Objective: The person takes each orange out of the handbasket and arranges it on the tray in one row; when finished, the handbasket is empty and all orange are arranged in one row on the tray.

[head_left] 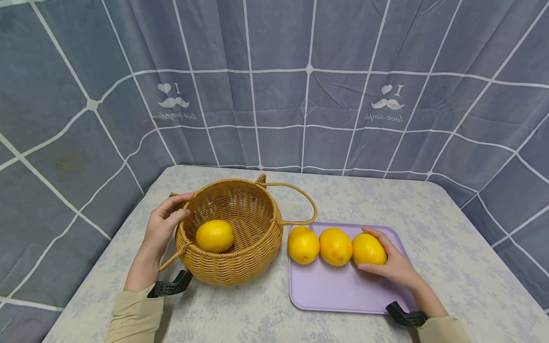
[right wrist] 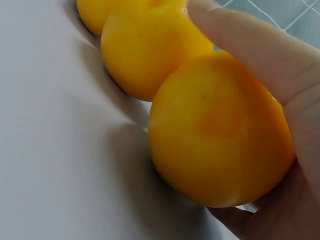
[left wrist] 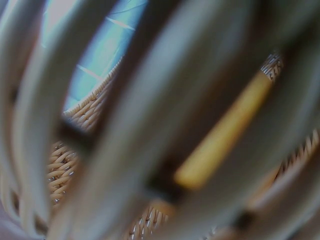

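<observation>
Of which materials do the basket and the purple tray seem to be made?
Basket: probably rattan, slightly shiny, from its woven strands; a synthetic imitation is possible. Purple tray: likely plastic, smooth and matt, from its even colour and rounded corners.

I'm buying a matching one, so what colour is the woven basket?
The basket is golden brown; it shows best in the head view.

A grey-blue curtain (head_left: pixel 279 100) with white lines, hearts and moustaches hangs behind the table (head_left: pixel 360 202). The table is pale, with faint blue blotches.
</observation>
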A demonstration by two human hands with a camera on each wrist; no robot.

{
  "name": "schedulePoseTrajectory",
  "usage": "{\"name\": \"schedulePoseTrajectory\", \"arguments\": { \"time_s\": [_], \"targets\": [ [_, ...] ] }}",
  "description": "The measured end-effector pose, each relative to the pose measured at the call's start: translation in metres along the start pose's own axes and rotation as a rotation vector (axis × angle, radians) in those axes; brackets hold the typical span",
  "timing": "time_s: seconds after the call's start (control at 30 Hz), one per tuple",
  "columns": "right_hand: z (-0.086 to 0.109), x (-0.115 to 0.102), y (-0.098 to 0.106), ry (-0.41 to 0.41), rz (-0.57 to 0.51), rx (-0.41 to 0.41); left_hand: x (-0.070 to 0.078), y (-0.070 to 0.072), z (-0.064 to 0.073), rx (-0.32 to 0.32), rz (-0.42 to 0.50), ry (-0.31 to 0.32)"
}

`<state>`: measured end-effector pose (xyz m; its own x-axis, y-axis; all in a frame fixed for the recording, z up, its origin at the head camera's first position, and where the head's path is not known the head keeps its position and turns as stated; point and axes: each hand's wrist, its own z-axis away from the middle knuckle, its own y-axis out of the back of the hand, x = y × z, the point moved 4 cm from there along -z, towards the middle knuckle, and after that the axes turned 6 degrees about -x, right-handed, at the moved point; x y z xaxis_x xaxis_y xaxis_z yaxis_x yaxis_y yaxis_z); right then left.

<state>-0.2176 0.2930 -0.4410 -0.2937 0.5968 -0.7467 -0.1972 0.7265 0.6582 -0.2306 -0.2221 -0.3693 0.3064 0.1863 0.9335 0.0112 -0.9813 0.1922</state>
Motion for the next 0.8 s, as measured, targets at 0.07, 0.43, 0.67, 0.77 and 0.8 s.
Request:
{"name": "schedulePoseTrajectory", "arguments": {
  "time_s": [0.07, 0.43, 0.67, 0.77, 0.8],
  "targets": [
    [-0.0002, -0.0001, -0.0004, -0.001, 0.005, 0.007, 0.0000, 0.0001, 0.0001, 0.001, -0.002, 0.002],
    [-0.0015, -0.0046, 0.0011, 0.055, 0.038, 0.080, -0.0003, -0.0002, -0.0002, 0.004, -0.006, 0.000],
    [-0.0002, -0.0058, 0.0046, 0.084, 0.049, 0.169, -0.0007, 0.0003, 0.0002, 0.002, -0.005, 0.003],
    [0.0002, -0.0067, 0.0061, 0.097, 0.053, 0.198, -0.0009, 0.0001, -0.0001, 0.001, -0.007, 0.000],
    [0.0002, -0.0071, 0.0067, 0.104, 0.052, 0.207, -0.0010, 0.0001, -0.0002, 0.002, -0.007, -0.001]
  ]
}}
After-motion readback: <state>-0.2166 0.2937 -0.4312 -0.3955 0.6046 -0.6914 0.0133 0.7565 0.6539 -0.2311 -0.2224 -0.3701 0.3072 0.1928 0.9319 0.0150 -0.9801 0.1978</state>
